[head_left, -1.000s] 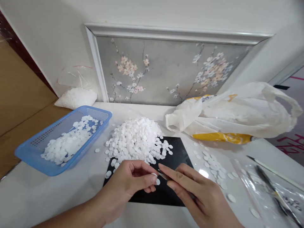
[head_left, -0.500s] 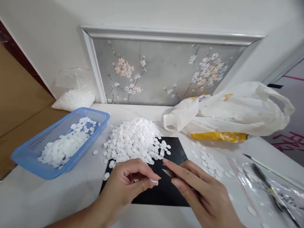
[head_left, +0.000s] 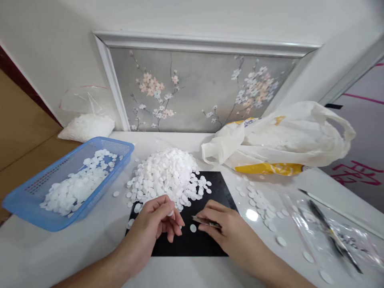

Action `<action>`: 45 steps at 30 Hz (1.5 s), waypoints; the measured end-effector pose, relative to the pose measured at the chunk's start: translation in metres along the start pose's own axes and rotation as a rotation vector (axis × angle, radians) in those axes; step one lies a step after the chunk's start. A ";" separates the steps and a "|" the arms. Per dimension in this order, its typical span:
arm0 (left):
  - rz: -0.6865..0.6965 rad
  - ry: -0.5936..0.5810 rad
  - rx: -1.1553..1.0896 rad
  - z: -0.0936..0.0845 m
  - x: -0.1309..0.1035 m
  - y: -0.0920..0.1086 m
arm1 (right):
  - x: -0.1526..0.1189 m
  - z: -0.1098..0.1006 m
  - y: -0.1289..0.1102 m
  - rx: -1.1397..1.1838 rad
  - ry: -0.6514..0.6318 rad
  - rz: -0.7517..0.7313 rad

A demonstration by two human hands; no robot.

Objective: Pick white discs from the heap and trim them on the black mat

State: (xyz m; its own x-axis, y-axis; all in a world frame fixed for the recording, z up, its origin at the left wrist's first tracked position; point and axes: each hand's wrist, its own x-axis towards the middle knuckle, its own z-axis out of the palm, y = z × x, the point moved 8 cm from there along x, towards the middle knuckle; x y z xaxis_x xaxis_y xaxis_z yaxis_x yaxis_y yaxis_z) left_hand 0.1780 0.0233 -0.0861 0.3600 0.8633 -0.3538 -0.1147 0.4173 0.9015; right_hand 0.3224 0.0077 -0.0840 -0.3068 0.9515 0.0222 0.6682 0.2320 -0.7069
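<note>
Over the black mat (head_left: 186, 244), my left hand (head_left: 156, 224) is half curled, with a small white disc (head_left: 170, 214) at its thumb and index finger. Another white edge shows by its lower fingers. My right hand (head_left: 223, 224) pinches a thin, flat metal blade (head_left: 207, 221) whose tip points left. Between the hands, a loose white disc (head_left: 193, 228) lies flat on the mat. Just beyond them rises a big pile of white discs (head_left: 168, 172), partly on the mat and partly on the white table (head_left: 183, 138).
At left stands a blue basket (head_left: 67, 160) holding white discs, with a filled clear bag (head_left: 87, 127) behind it. A white and yellow plastic bag (head_left: 279, 140) lies at back right. Scattered discs (head_left: 261, 204), a black pen (head_left: 319, 216) and a zip bag (head_left: 339, 236) lie at right.
My right hand has turned palm down, lowering the blade to the left. My left hand has drawn back left with fingers looser. A disc now shows on the mat between them.
</note>
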 end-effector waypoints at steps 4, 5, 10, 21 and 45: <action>-0.031 0.016 -0.024 -0.006 0.003 -0.005 | 0.003 0.013 0.003 0.042 -0.071 0.062; -0.047 0.019 -0.010 -0.006 0.003 -0.007 | 0.003 0.014 0.003 0.052 -0.068 0.070; -0.062 0.044 0.158 -0.011 0.005 -0.011 | 0.001 0.013 0.007 0.176 -0.043 0.126; -0.018 -0.194 0.282 0.019 0.003 -0.024 | -0.001 0.024 0.002 0.610 -0.036 0.241; 0.773 0.046 1.885 -0.003 0.006 0.009 | -0.020 -0.064 0.079 -0.726 -0.132 0.587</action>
State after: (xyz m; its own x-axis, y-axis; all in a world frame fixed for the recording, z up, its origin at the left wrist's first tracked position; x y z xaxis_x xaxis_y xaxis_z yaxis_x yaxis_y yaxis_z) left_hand 0.1759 0.0330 -0.0809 0.6946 0.6980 0.1745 0.7170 -0.6916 -0.0874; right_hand 0.4251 0.0198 -0.0951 0.1682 0.9361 -0.3090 0.9856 -0.1655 0.0351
